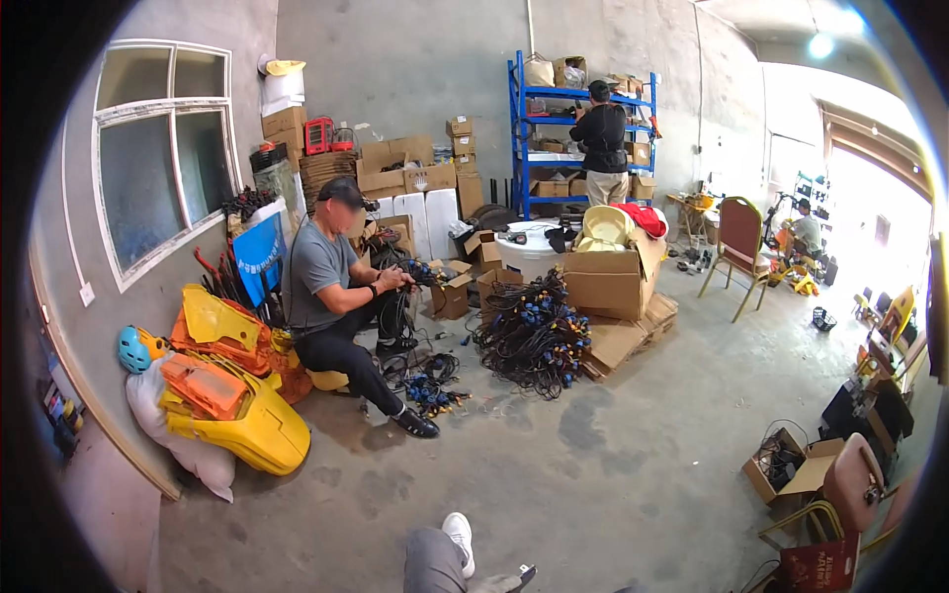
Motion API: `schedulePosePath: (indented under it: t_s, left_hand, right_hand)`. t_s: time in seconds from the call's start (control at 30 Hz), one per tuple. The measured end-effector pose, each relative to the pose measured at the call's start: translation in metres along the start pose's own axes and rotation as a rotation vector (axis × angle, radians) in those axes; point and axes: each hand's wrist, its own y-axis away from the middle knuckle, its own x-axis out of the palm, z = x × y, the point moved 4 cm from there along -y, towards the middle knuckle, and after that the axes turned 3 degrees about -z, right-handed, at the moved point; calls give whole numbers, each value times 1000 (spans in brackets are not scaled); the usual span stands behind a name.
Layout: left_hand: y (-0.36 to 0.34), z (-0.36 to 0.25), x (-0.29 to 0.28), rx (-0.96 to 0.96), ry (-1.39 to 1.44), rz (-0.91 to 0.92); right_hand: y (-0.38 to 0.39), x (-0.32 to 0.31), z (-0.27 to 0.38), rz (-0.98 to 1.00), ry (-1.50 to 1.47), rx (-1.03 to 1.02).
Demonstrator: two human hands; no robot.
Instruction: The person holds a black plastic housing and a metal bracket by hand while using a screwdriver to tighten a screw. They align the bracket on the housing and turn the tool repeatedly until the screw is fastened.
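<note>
Neither of my hands shows in the head view. At the lower edge are my grey trouser leg [432, 561] and a white shoe [458, 539] on the concrete floor. Just right of the shoe, a small dark and silver object [527, 574] pokes up from the lower edge. Its kind is unclear, and whatever holds or supports it is cut off. Ahead on the left, a seated person [321, 267] in a grey shirt handles black cables with coloured connectors [425, 272]. A large heap of similar cables [534, 336] lies on the floor in front.
Yellow and orange plastic shells [252, 425] and a blue helmet [136, 349] are at left. A cardboard box [608, 284] stands behind the heap. Another person [601, 138] faces a blue shelf [518, 148]. Chairs [743, 242] and an open box of cables [761, 479] are at right.
</note>
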Motion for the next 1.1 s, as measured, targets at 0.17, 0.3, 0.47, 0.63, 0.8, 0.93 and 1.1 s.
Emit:
schedulePosePath:
  t_s: [0.17, 0.3, 0.47, 0.63, 0.8, 0.93, 1.1]
  left_hand:
    - [6, -6, 4, -1, -21, 6]
    - [10, -15, 1, 30, -25, 0]
    - [3, -5, -3, 41, 23, 7]
    - [5, 4, -8, 19, 12, 5]
    - [-3, 2, -7, -22, 47, -66]
    - [-4, -1, -5, 36, -3, -35]
    - [-9, 16, -12, -11, 31, -72]
  right_hand:
    - [-3, -4, -3, -42, -11, 43]
    - [4, 10, 8, -5, -20, -11]
    - [-5, 3, 0, -20, 7, 6]
    - [1, 9, 3, 5, 31, -32]
    - [-5, 7, 5, -57, 175, -49]
    - [-17, 4, -2, -92, 158, -192]
    - [-16, 0, 15, -189, 291, -295]
